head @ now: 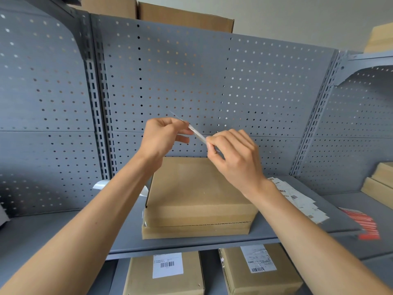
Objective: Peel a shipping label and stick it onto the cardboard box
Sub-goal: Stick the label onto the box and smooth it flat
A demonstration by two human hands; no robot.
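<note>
A plain brown cardboard box (197, 188) lies on the grey shelf (63, 228), stacked on a flatter box. Above it I hold a white shipping label (198, 134) edge-on between both hands. My left hand (163, 137) pinches its upper left end, and my right hand (231, 154) pinches its lower right end with thumb and fingertips. A thin clear edge sticks out above my left hand. Whether the backing is separated I cannot tell.
A pile of printed labels (297, 199) lies on the shelf to the right, with red-striped sheets (365, 224) beyond. A curled white backing strip (102, 185) lies left of the box. Two labelled boxes (168, 273) sit on the shelf below. A pegboard wall (191, 81) stands behind.
</note>
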